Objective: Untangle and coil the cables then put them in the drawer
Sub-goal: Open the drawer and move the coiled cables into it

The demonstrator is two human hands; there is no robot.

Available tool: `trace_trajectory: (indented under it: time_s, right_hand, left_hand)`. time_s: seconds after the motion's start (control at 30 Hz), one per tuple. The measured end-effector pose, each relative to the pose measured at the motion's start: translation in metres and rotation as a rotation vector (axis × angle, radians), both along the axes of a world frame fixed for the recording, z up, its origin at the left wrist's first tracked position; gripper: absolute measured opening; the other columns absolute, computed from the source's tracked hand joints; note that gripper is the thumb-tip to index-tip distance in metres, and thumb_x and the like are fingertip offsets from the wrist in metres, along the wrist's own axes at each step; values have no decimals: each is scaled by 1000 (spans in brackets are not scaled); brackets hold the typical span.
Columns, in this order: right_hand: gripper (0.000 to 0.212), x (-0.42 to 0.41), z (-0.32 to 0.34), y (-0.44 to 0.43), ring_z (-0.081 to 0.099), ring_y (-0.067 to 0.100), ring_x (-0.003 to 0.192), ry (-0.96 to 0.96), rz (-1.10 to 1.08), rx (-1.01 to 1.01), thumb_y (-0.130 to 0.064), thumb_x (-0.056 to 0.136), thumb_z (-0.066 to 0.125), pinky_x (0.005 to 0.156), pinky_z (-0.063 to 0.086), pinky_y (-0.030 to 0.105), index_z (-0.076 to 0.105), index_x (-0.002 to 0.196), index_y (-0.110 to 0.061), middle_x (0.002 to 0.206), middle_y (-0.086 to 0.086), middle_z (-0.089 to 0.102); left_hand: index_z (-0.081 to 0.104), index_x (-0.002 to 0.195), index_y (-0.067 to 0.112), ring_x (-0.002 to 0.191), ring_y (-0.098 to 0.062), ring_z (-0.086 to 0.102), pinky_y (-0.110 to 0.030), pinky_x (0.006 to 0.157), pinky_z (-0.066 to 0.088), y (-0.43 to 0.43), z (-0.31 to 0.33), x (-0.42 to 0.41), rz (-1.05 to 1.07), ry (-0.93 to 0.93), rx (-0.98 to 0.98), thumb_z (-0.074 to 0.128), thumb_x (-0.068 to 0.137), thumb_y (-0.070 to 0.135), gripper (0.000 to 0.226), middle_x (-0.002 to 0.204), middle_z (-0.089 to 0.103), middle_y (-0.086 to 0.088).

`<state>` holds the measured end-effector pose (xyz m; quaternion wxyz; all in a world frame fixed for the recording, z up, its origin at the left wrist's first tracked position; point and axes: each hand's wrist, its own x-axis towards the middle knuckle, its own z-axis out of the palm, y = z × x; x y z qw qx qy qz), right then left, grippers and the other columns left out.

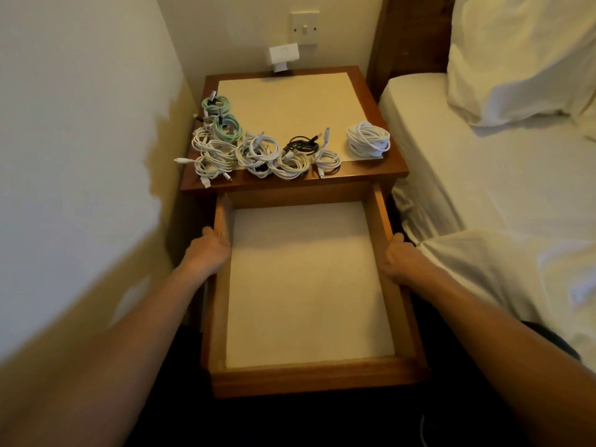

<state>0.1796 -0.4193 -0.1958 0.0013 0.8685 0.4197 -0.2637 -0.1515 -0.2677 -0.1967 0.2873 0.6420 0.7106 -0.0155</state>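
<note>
Bedside table [371, 174] with open drawer [316, 379], coiled cables [258, 153] on top.
Left hand [209, 251] and right hand [400, 258] clamp its side walls, fingers curled.

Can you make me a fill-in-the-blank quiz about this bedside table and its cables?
The drawer is pulled ___.
The coiled cables lie on the bedside table's ___.
The left hand and right hand each grip one ___ of the drawer.
Among white and green ones, a single coil is ___.
Missing words: open; top; side; black
</note>
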Motion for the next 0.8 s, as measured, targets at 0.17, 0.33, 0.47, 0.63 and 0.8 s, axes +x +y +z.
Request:
trace_trajectory:
  time_s: [0.17,0.33,0.47,0.63,0.8]
  right_hand:
    - [37,1,5,5,58,30,93,42,-49,-50,-13,104,48,60,42,30,32,135,-1,121,20,57]
    - [56,1,19,6,56,30,94,50,-24,-107,-14,105,47,67,46,36,19,151,1,128,23,53]
    - [62,4,35,7,59,40,117,65,33,-123,-19,106,48,83,56,41,16,155,2,143,26,46]
    - [61,8,51,13,71,41,84,151,-12,-141,-20,105,47,51,61,41,15,154,-3,136,29,49]
    - [33,15,65,14,74,40,73,262,-45,-123,-14,101,49,49,60,38,47,128,5,101,28,68]
  left_hand:
    - [26,151,14,122,-36,49,-46,93,46,-66,0,3,-164,88,297,64,93,35,73,140,46,-16]
    - [47,142,29,134,-19,43,-42,110,38,-158,29,18,-562,-130,189,57,94,61,59,146,45,4]
    - [36,146,40,124,-9,47,-32,103,41,-199,36,15,-853,-115,-247,61,81,80,80,139,46,16]
    - [43,121,32,101,-23,60,-38,78,45,-214,35,6,-978,11,96,66,93,48,39,111,61,5]
    - [45,103,41,86,-12,58,-32,69,41,-201,64,4,-929,-75,77,69,90,51,29,96,62,15]
